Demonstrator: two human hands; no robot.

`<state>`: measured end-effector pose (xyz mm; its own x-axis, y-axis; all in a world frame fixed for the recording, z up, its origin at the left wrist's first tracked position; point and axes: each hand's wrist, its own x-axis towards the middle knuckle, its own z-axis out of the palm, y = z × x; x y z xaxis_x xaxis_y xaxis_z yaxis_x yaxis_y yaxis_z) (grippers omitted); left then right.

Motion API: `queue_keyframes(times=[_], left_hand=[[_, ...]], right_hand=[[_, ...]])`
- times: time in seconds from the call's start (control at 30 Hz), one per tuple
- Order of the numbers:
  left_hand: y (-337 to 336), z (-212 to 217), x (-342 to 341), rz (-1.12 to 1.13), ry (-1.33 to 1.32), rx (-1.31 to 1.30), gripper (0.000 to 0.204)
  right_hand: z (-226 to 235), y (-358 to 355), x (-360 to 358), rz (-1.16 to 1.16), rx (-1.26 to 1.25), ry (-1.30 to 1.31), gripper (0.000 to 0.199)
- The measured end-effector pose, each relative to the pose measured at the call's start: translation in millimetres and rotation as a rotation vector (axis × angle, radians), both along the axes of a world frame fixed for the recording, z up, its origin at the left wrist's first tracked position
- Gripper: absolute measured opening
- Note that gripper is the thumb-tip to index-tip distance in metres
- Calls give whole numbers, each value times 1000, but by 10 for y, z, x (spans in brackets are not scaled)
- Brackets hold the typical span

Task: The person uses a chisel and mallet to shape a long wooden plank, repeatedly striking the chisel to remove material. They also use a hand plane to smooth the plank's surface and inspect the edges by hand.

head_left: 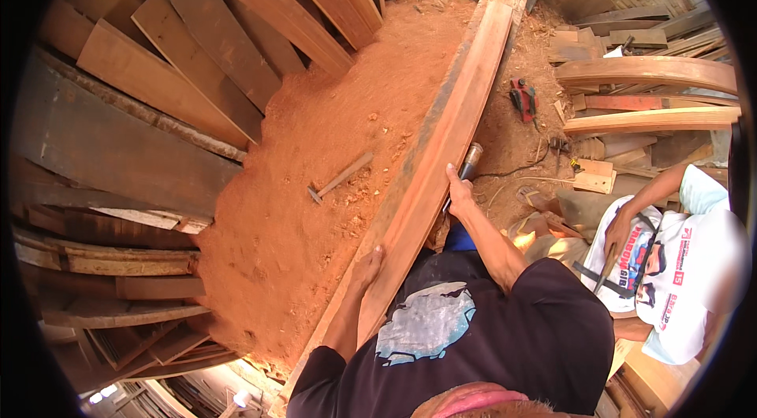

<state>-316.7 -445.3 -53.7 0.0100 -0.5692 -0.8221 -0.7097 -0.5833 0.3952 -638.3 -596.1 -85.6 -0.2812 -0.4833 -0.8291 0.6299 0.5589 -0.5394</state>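
Black shirt cloth (528,331) fills six o'clock; ahead, the left hand (365,268) lies on a smooth reddish timber (443,158), its grip unclear to me; the right hand (461,199) clasps a dark-handled tool (468,169). Long, lined lengthwise, the timber slants from seven to one beside powdery orange sawdust (315,134).

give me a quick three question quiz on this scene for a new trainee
1. True or false: the left hand touches the long wooden beam.
2. Where is the hammer?
a) on the beam
b) on the reddish ground
c) in the left hand
3. Fill in the colour: the boxy tool on the ground right of the beam is ____ and black.

Key: 1. true; 2. b; 3. red
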Motion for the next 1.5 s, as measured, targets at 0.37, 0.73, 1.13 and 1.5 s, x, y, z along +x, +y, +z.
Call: queue_keyframes(times=[0.37,0.73,1.13,1.5], left_hand=[[-788,69,-564,27,75,-268,78],[1179,76,-109,142,-385,-277,130],[1842,-445,430,-94,-581,-471,104],[1762,-795,501,-345,-637,-571,78]], right_hand=[[-345,-857,-827,457,128,556,47],[-284,-562,-51,1520,-698,1184,40],[-55,292,1453,1867,-719,850,46],[645,441,813,1520,-479,941,41]])
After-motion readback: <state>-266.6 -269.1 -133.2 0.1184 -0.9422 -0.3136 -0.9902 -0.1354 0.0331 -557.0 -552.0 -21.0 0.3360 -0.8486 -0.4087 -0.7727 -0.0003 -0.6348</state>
